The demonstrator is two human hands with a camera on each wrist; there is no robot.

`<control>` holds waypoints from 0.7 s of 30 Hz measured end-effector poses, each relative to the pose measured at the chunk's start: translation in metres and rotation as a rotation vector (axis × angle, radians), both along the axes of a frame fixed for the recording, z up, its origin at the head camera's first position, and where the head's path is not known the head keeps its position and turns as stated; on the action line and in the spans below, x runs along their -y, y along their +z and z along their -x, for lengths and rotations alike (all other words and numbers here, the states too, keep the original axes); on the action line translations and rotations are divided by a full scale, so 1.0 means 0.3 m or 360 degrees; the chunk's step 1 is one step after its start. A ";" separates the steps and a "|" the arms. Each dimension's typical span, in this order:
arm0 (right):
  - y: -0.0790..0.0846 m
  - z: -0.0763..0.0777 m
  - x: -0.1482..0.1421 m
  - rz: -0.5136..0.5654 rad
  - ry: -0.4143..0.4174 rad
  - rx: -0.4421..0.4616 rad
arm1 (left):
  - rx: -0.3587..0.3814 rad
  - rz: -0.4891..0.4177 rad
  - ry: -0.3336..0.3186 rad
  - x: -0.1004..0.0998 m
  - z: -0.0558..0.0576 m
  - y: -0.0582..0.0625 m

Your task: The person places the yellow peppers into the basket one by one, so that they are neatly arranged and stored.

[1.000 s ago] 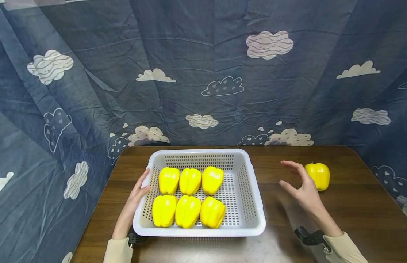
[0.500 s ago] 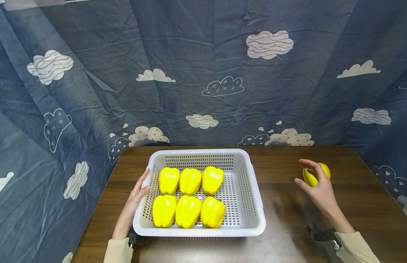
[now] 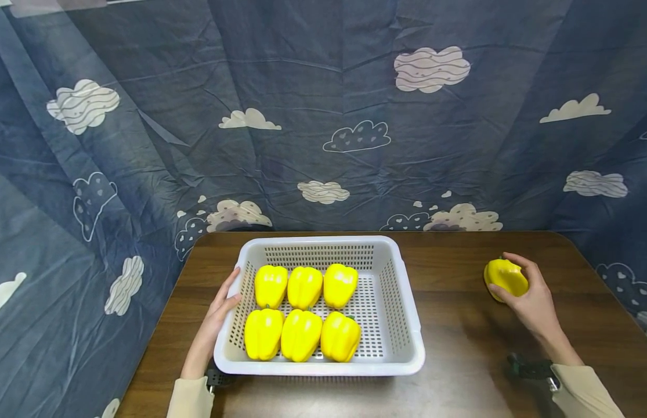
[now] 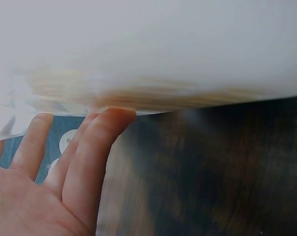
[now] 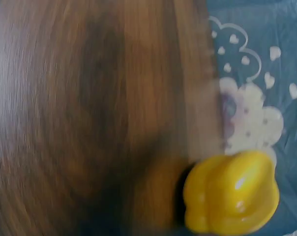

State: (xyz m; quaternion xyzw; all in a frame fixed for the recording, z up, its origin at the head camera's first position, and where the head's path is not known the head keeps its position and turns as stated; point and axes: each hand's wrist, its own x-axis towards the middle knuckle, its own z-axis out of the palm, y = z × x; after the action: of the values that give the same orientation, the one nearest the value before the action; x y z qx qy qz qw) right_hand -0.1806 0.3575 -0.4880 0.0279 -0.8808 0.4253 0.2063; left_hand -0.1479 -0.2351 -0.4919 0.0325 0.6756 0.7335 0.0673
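A yellow bell pepper point(image 3: 505, 276) stands on the table's right side; in the right wrist view the same pepper point(image 5: 232, 194) shows shiny and lobed. My right hand point(image 3: 534, 305) reaches over it in a C shape, thumb at its left side and fingers near its stem. A strip of background separates the pepper from the fingertip at the right edge of that wrist view. My left hand point(image 3: 217, 310) rests its extended fingers against the left side of a white perforated basket point(image 3: 418, 348); in the left wrist view those fingers point(image 4: 89, 152) meet its wall.
Several yellow bell peppers point(image 3: 302, 335) lie in two rows in the basket, toward its left; bare mesh shows on its right. The dark wooden table point(image 3: 448, 255) ends at a blue cloud-print curtain point(image 3: 354, 174) behind and at the sides.
My right hand has moved right, from beside the lone bell pepper to over it, its thumb and fingers now about it. The left hand and basket stay put.
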 end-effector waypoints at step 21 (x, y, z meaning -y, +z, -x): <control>-0.062 0.045 -0.128 -0.0120 0.0026 0.0184 | -0.0041 0.0030 0.0001 -0.004 -0.005 0.013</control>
State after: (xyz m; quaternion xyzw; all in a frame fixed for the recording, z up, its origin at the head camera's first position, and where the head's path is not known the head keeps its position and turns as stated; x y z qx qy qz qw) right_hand -0.1942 0.3958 -0.5067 0.0182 -0.9063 0.3944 0.1505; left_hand -0.1464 -0.2339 -0.4879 0.0411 0.6833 0.7267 0.0585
